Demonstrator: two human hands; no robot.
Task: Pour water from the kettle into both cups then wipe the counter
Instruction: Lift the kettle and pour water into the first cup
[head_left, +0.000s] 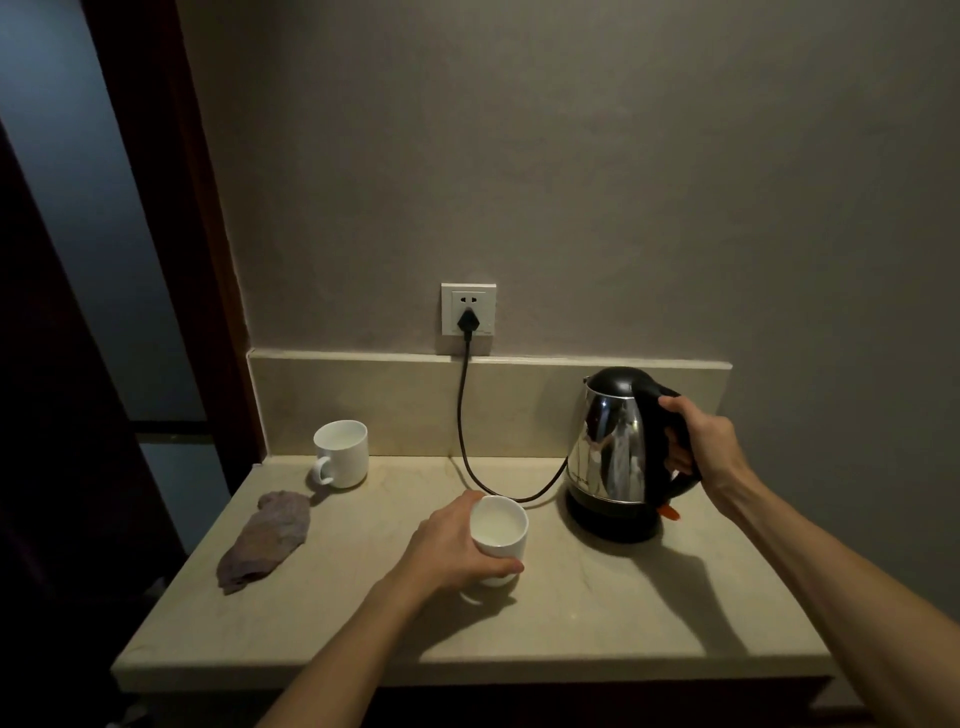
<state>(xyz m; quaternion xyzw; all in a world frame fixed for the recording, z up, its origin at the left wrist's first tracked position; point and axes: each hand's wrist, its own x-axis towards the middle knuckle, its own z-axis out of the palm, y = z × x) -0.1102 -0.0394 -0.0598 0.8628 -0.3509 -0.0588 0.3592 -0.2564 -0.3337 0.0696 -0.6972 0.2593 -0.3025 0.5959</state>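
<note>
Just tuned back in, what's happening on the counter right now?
The right hand grips the handle of the kettle, which sits on its base, plugged into the wall socket. The left hand holds the near cup on the counter. The far cup stands by the backsplash, and the cloth lies untouched. No pouring yet.

One head-worn wide-angle view looks forward and down from the near edge of the counter (519, 623), facing the far wall (623, 182); both forearms reach in from below, and the dim left side is perhaps a doorway
</note>
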